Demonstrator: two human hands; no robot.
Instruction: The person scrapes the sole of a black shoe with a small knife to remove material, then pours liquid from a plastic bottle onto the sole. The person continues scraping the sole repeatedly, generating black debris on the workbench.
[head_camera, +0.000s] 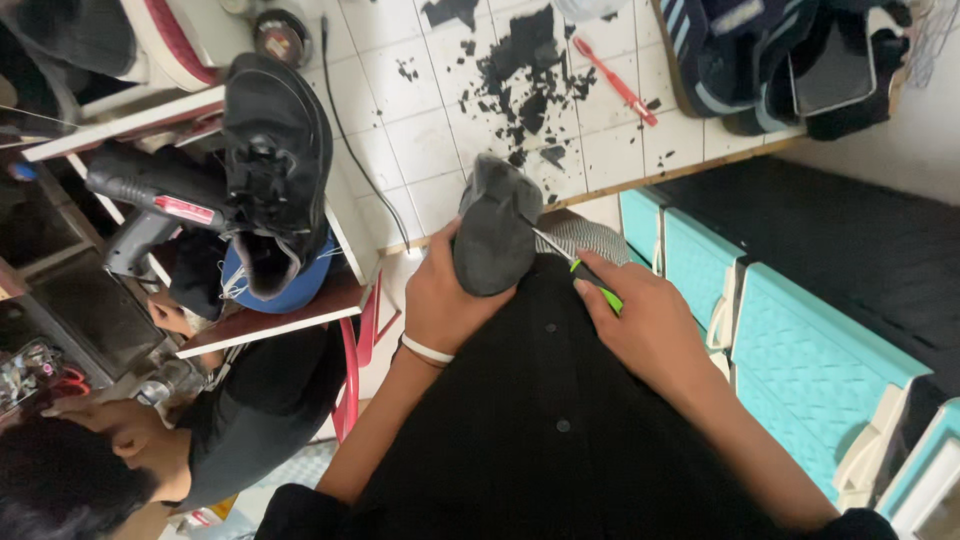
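dark grey shoe (495, 228) upside down over lap, sole up | left hand (440, 300) clasps its side | right hand (645, 320) grips green-handled blade (578, 268) at sole edge | black scrapings (525, 70) litter tiled floor (420, 130); sole partly scraped, more left

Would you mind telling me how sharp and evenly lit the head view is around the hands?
Head view: the left hand gripping the dark sole and the right hand on the green-handled tool are fairly sharp; the white tiles are brightly lit; the left edge is dim and stretched.
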